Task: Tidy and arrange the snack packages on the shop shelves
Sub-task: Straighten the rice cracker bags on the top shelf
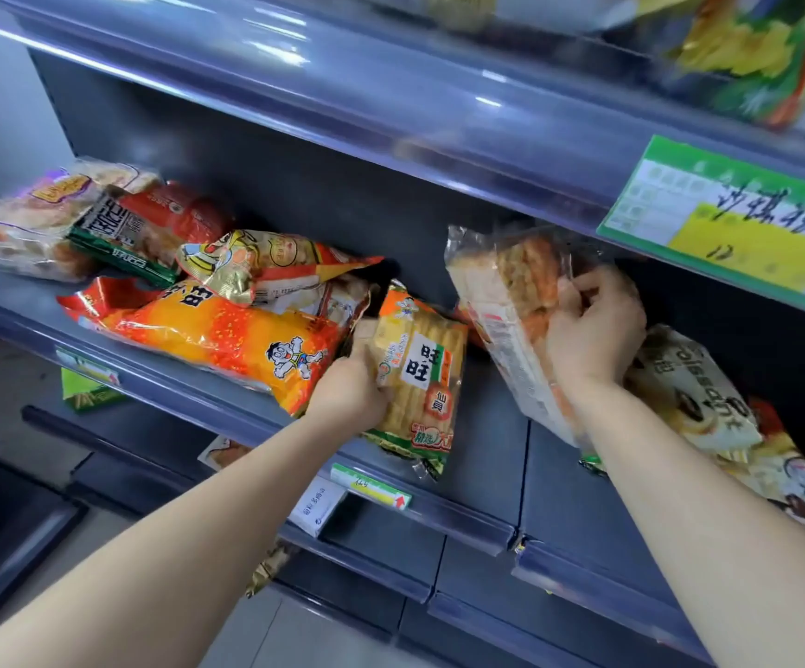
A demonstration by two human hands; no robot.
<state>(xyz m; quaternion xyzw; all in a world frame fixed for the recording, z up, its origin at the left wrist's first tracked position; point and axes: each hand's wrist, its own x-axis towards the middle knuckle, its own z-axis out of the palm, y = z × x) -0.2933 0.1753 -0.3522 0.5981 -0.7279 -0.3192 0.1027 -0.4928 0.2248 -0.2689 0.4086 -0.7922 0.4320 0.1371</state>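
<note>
Snack packages (256, 267) sit in a messy heap on the middle shelf (482, 412). Left hand (350, 390) has fingers curled round the yellow rice cracker pack (420, 373), which overhangs the front edge. Right hand (593, 330) grips the clear cracker pack (497, 301), tilted up off the shelf. I'd stand both side by side in the gap, labels forward, and go easy on the squeeze, since crackers probably snap.

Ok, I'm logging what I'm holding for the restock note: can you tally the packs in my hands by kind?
yellow-and-green rice cracker pack, gripped by the left hand: 1
clear-wrapped cracker pack, gripped by the right hand: 1
Total: 2
</note>
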